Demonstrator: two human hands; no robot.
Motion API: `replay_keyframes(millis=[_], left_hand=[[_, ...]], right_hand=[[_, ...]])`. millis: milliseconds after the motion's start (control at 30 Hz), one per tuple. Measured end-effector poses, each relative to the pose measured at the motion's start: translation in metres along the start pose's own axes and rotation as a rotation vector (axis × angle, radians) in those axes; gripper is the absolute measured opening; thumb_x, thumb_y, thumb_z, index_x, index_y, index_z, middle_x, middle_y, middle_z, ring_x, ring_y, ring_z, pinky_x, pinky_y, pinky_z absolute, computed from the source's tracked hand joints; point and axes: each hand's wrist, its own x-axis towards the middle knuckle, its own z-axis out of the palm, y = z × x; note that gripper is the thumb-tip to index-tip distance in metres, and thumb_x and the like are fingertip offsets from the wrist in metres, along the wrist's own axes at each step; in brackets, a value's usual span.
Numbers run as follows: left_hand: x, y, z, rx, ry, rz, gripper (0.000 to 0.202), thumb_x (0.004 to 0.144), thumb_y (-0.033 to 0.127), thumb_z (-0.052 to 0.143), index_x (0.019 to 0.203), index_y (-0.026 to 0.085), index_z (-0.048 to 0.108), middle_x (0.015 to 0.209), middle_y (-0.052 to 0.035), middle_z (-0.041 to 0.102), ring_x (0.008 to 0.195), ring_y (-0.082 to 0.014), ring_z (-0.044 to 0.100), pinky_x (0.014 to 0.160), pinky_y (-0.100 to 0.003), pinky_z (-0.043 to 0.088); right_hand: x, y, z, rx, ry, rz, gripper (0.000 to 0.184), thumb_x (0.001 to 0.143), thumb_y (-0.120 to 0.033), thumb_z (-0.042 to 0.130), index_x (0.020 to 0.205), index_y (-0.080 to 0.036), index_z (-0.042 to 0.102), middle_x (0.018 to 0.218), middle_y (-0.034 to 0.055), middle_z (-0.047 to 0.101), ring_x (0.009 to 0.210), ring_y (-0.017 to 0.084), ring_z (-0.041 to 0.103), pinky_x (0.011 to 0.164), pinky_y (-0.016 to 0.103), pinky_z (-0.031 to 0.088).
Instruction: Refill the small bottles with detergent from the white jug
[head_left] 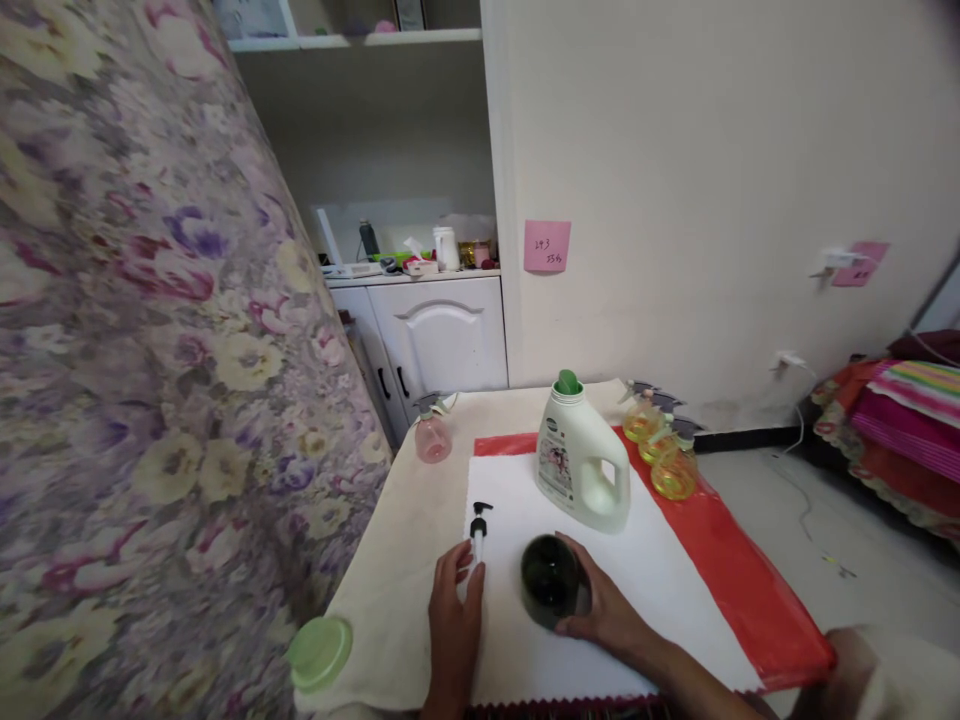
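Note:
My right hand point(600, 610) is wrapped round a dark green bottle point(550, 580) that stands on the white cloth point(660, 580). My left hand point(454, 610) lies on the cloth and its fingers close on a pump head point(478, 530) with a black nozzle and a white tube. Just beyond the dark bottle stands a white detergent jug point(581, 460) with a green cap and a side handle.
A pink spray bottle point(433, 430) stands at the table's far left. Three yellow spray bottles point(664, 445) sit on the red mat point(742, 570) at the far right. A light green lid point(321, 652) lies at the near left corner. Floral curtain on the left, white cabinet behind.

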Motion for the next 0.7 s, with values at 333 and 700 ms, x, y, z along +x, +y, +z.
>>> replay_keyframes(millis=[333, 700], left_hand=[[-0.016, 0.015, 0.032, -0.127, -0.306, 0.13, 0.061, 0.074, 0.027, 0.067, 0.132, 0.021, 0.051, 0.138, -0.0135, 0.054, 0.128, -0.0308, 0.049, 0.108, -0.051, 0.038], [-0.021, 0.003, 0.059, -0.117, -0.33, 0.119, 0.08, 0.063, 0.014, 0.069, 0.139, 0.023, 0.045, 0.145, -0.0114, 0.047, 0.137, -0.0337, 0.038, 0.115, -0.052, 0.027]], right_hand=[[-0.023, -0.029, -0.043, 0.007, 0.314, -0.018, 0.063, 0.077, -0.043, 0.073, 0.133, -0.027, 0.046, 0.137, 0.0122, 0.055, 0.129, 0.03, 0.05, 0.108, 0.052, 0.039], [0.048, -0.065, -0.099, 0.017, 0.546, -0.081, 0.059, 0.065, -0.051, 0.078, 0.113, -0.022, 0.06, 0.121, 0.0119, 0.066, 0.114, 0.033, 0.059, 0.098, 0.049, 0.047]])
